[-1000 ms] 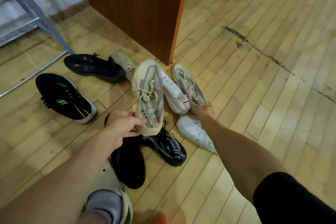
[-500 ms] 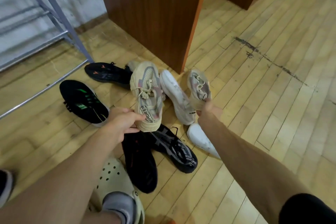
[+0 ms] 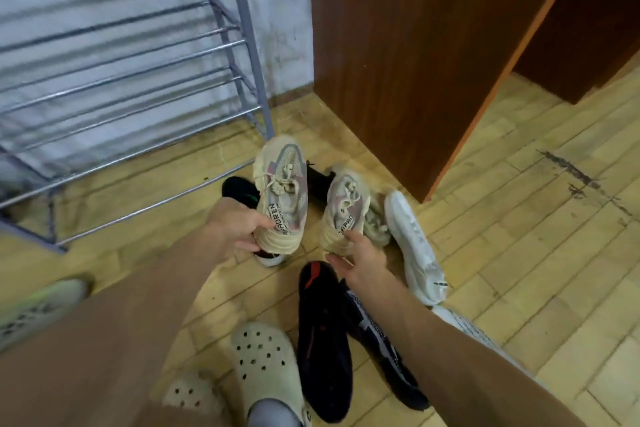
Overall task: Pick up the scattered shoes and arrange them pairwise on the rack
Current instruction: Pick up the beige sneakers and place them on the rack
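My left hand (image 3: 239, 227) grips the heel of a beige and pink sneaker (image 3: 282, 191), held off the floor with its toe pointing away. My right hand (image 3: 360, 260) holds the matching beige sneaker (image 3: 343, 208) by its heel, just right of the first. The grey metal shoe rack (image 3: 145, 87) stands at the upper left against the wall, its bars bare. On the floor lie a white sneaker (image 3: 412, 243), a black shoe with a red mark (image 3: 322, 329), a black patterned shoe (image 3: 381, 350) and a black shoe with green stripes (image 3: 239, 192), partly hidden behind the left sneaker.
A brown wooden cabinet (image 3: 415, 45) stands right of the rack. My foot in a cream clog (image 3: 266, 367) is at the bottom centre. A pale grey-green shoe (image 3: 34, 308) lies at the left edge. Wooden plank floor stretches to the right.
My right hand has lifted the second beige sneaker off the floor and brought it beside the first. The view has swung left and up, so the rack now fills the upper left.
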Tool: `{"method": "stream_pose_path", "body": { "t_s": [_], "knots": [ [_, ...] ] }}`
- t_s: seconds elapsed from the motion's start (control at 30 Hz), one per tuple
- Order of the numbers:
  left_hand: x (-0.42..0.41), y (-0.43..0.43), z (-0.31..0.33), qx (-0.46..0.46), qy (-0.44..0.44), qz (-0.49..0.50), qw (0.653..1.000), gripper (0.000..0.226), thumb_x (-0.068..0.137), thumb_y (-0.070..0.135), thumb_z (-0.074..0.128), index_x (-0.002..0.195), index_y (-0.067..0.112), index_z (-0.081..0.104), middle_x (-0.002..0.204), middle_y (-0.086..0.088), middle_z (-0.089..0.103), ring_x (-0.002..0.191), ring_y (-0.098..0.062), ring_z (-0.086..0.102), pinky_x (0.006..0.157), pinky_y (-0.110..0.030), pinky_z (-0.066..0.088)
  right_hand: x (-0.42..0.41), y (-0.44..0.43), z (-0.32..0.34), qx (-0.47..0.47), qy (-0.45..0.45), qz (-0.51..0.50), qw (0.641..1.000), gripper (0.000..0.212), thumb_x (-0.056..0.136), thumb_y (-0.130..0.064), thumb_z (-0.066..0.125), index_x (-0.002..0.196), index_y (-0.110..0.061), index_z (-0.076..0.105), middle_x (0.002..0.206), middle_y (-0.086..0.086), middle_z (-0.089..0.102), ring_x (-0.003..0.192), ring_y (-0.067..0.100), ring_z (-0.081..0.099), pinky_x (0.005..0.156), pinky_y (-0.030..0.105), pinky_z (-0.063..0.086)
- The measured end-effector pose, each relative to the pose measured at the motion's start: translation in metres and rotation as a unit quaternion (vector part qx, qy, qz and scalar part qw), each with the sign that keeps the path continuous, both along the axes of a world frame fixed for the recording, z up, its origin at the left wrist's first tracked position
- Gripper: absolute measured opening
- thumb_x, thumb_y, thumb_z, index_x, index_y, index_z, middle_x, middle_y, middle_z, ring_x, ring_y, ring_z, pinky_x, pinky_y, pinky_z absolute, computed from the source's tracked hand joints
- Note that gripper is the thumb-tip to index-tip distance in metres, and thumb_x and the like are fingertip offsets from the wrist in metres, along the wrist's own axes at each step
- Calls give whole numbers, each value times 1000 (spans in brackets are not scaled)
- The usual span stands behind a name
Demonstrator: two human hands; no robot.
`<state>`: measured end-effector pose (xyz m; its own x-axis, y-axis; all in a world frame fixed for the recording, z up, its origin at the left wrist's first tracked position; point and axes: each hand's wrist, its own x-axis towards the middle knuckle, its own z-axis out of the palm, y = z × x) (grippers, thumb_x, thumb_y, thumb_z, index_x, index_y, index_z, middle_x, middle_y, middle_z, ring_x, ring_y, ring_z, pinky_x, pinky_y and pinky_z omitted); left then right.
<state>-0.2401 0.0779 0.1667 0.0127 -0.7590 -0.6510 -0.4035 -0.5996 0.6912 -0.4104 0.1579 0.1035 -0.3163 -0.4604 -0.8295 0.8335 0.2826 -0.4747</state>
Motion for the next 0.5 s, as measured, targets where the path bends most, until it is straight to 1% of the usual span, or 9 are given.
{"method": "stream_pose_path", "body": {
  "t_s": [0.03, 0.07, 0.13, 0.17, 0.23, 0.3, 0.37, 0.4, 0.5],
  "knots": [
    [11, -5, 0, -5, -5, 5, 1000, 38, 73, 0, 78, 107, -5, 62, 101, -19, 67, 75, -27, 67, 61, -34, 56, 7, -6, 5, -21, -16, -2, 1000, 44, 90, 0, 61, 132, -2, 49, 109, 11, 57, 85, 18, 58, 75, 11, 54],
    [21, -10, 0, -8, -10, 8, 1000, 35, 73, 0, 78, 104, -4, 63, 100, -20, 68, 71, -26, 66, 56, -32, 55, 17, -15, 8, -26, -2, 39, 999, 42, 90, -1, 61, 131, -1, 50, 112, 12, 56, 78, 15, 56, 72, 12, 55],
    [41, -18, 0, -8, -15, 20, 1000, 27, 73, 0, 77, 96, -3, 64, 100, -21, 68, 70, -26, 66, 55, -31, 53, 29, -38, 6, -3, 53, 131, 990, 30, 86, -4, 66, 113, 2, 55, 97, 13, 56, 71, 21, 57, 83, 34, 58],
    [51, -22, 0, -6, -19, 30, 999, 24, 73, 0, 77, 93, -3, 64, 100, -21, 67, 73, -28, 66, 57, -32, 54, 35, -51, 9, 8, 67, 162, 984, 26, 84, -5, 68, 106, 3, 56, 90, 13, 56, 70, 23, 58, 83, 40, 57],
    [69, -30, -5, 1, -21, 57, 998, 31, 71, 0, 78, 97, -6, 63, 101, -24, 67, 82, -35, 67, 62, -36, 57, 51, -77, 10, 16, 97, 218, 971, 29, 79, -10, 73, 103, 3, 62, 84, 14, 61, 66, 23, 59, 66, 36, 56],
    [85, -38, -11, 13, -12, 83, 996, 41, 70, 0, 79, 106, -11, 61, 97, -24, 66, 76, -34, 67, 53, -34, 58, 62, -100, 6, 23, 129, 256, 958, 27, 77, -11, 74, 98, 0, 62, 80, 13, 62, 63, 23, 59, 54, 33, 49],
    [102, -48, -18, 28, -10, 101, 994, 43, 70, -1, 79, 108, -11, 60, 95, -23, 64, 63, -29, 64, 40, -29, 55, 72, -122, -1, 29, 151, 288, 945, 19, 77, -10, 75, 85, -4, 58, 78, 12, 60, 65, 22, 59, 53, 33, 51],
    [111, -55, -21, 37, -14, 109, 993, 43, 70, -1, 79, 108, -11, 60, 96, -23, 64, 60, -28, 63, 38, -29, 54, 78, -133, -4, 31, 158, 306, 938, 17, 78, -8, 74, 80, -5, 58, 77, 11, 60, 65, 22, 59, 55, 33, 53],
    [142, -80, -34, 56, -24, 128, 990, 50, 69, -2, 79, 114, -10, 59, 100, -22, 65, 67, -30, 65, 45, -33, 58, 98, -167, -12, 18, 167, 338, 926, 15, 80, -4, 73, 86, -1, 59, 75, 11, 60, 64, 20, 59, 63, 34, 57]
  ]
}}
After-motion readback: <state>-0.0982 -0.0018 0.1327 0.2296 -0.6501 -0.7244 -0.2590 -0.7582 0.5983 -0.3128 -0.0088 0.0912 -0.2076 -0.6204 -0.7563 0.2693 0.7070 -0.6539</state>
